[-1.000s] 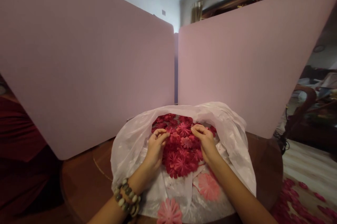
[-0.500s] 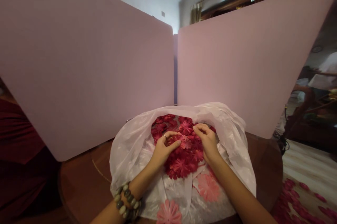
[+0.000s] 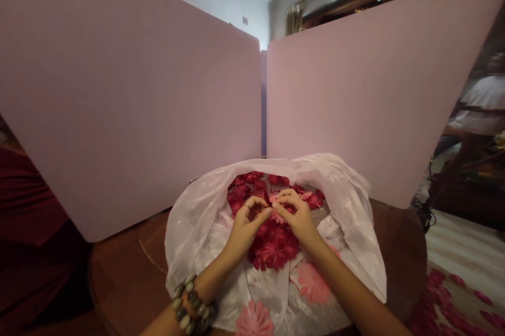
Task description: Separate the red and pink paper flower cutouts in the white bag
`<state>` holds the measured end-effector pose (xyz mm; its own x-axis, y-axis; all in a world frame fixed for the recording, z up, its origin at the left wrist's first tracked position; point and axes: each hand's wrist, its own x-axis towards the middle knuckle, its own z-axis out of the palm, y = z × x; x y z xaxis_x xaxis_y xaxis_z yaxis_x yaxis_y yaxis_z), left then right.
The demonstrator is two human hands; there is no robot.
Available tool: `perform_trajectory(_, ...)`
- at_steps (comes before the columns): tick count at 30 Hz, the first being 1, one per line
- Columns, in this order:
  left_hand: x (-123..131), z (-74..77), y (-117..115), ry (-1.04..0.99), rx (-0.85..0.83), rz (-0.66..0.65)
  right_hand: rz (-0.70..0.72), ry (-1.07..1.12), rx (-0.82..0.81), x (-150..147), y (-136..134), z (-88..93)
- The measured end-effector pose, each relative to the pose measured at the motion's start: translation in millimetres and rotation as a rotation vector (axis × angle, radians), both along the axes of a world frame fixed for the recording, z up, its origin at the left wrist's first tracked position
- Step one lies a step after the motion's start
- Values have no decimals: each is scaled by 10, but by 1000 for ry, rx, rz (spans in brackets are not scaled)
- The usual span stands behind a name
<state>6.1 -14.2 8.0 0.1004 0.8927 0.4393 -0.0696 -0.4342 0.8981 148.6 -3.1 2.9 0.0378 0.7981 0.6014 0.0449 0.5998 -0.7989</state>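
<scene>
The left hand (image 3: 248, 230) and right hand (image 3: 296, 219) have drawn together, almost touching above red paper flowers (image 3: 274, 247) inside a white plastic bag (image 3: 193, 236); whether they pinch a flower, I cannot tell.

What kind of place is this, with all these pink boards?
Probably a room in someone's home: a round wooden table stands before the pink divider panels, with a curtain behind and a patterned rug on the floor.

paper flowers (image 3: 272, 246): matt | plastic bag (image 3: 189, 241): glossy | wooden table (image 3: 118, 273): polished | panels (image 3: 138, 115): matt
</scene>
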Motion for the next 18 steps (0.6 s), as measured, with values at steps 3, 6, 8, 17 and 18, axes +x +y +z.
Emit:
perform_trajectory(3,1,3,8,-29,-18,-21,89,93,-80,-18,-15,-8)
perform_trajectory(6,4,14,2,-47,-50,-47,119,157,-136,-20,-35,13)
perform_trajectory(8,7,22,-2,-62,-66,-54,129,180,-157,-19,-51,34)
perform_trajectory(17,11,47,-8,-104,-101,-72,162,252,-229,-29,-72,62)
perform_trajectory(18,11,46,-7,-106,-101,-77,164,259,-231,-30,-71,60)
